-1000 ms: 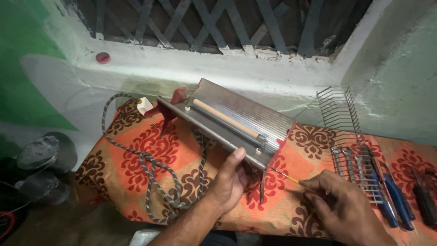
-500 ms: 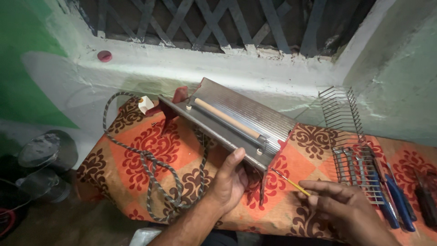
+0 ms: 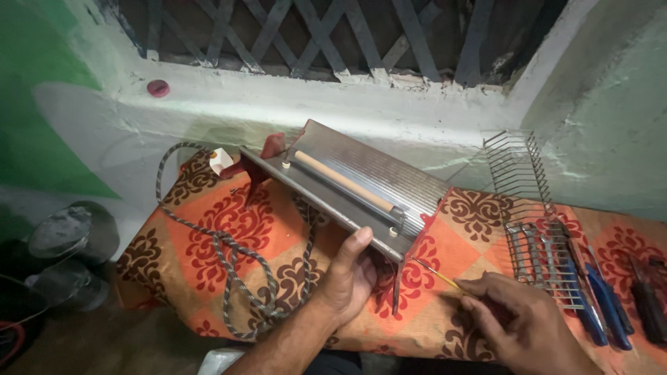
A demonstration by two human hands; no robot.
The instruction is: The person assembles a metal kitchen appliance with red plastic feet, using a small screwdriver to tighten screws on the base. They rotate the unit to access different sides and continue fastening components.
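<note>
The heater (image 3: 347, 191), tilted on the cloth-covered surface (image 3: 208, 229), is steadied at its front edge by the left hand (image 3: 347, 274), closed on it, while a thin screwdriver (image 3: 434, 272) is pinched in the right hand (image 3: 517, 316), its tip just beside the heater's red end, where careful aiming is likely called for next.

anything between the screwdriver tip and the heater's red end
Nothing visible. The right hand holds the thin yellow-shafted screwdriver, its tip just beside the heater at its red end plate, with only bare cloth under the shaft. The left hand grips the heater's front edge, left of that line.
</note>
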